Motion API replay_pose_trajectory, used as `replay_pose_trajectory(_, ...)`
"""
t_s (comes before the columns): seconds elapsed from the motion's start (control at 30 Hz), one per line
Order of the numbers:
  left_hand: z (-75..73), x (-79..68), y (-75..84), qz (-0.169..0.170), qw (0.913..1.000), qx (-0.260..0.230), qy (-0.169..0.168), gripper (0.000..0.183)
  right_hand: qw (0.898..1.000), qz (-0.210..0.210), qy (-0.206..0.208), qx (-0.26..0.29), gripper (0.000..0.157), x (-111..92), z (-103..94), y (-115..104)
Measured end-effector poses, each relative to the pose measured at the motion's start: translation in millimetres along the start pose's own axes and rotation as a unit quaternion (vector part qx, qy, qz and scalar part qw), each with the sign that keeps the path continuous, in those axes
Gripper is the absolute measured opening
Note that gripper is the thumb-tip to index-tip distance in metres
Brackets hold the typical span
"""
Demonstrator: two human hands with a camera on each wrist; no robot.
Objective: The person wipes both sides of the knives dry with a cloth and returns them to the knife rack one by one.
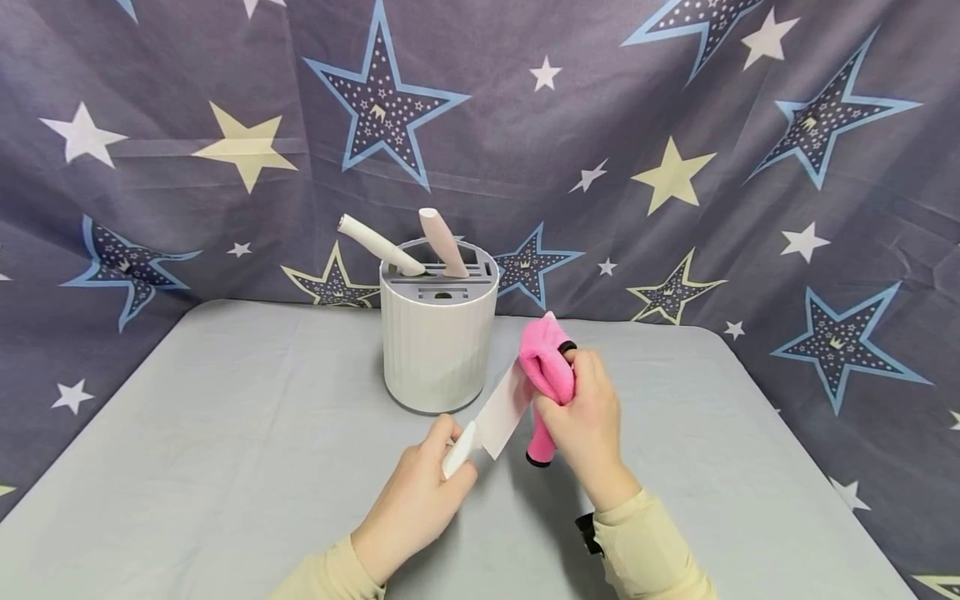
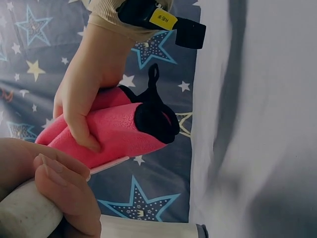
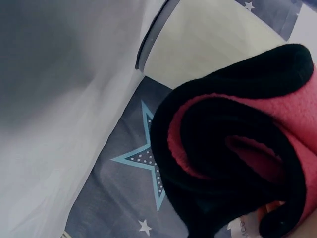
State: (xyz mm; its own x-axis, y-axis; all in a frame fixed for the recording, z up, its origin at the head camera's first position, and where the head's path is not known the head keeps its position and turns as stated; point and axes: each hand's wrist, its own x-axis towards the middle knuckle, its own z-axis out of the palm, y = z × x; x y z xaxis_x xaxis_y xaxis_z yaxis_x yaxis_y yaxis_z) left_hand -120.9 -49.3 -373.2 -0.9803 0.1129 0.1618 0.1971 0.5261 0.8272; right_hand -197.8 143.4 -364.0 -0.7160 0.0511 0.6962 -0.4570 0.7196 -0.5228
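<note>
My left hand (image 1: 422,492) grips the white handle (image 1: 460,450) of a kitchen knife, whose broad pale blade (image 1: 504,412) slants up and to the right above the table. Folded over the far part of that blade is a pink cloth (image 1: 547,358) with black edging, held by my right hand (image 1: 588,417). The blade's tip end is hidden behind the cloth. In the left wrist view, the right fingers press the pink cloth (image 2: 116,131) along the blade, and a black hanging loop sticks out of it. Black-trimmed folds of the cloth (image 3: 223,144) fill much of the right wrist view.
Behind the hands stands a round white knife block (image 1: 435,350) with a grey slotted top. A cream handle (image 1: 382,246) and a pinkish handle (image 1: 444,242) lean out of its slots. Grey cloth covers the table (image 1: 225,450); a star-patterned curtain (image 1: 525,150) hangs behind.
</note>
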Motion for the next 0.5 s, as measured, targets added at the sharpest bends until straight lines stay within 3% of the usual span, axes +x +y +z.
replay_pose_trajectory(0.33,-1.4,0.0,-1.9,0.0,0.9999,-0.007,0.011,0.019,0.999,-0.021,-0.034,0.007,0.035,-4.0,-3.1,-11.3)
replay_pose_trajectory(0.5,-2.9,0.0,-2.1,0.001,0.9998,-0.009,0.016,0.019,0.998,-0.009,-0.059,0.031,0.035,-5.6,-6.0,-16.6)
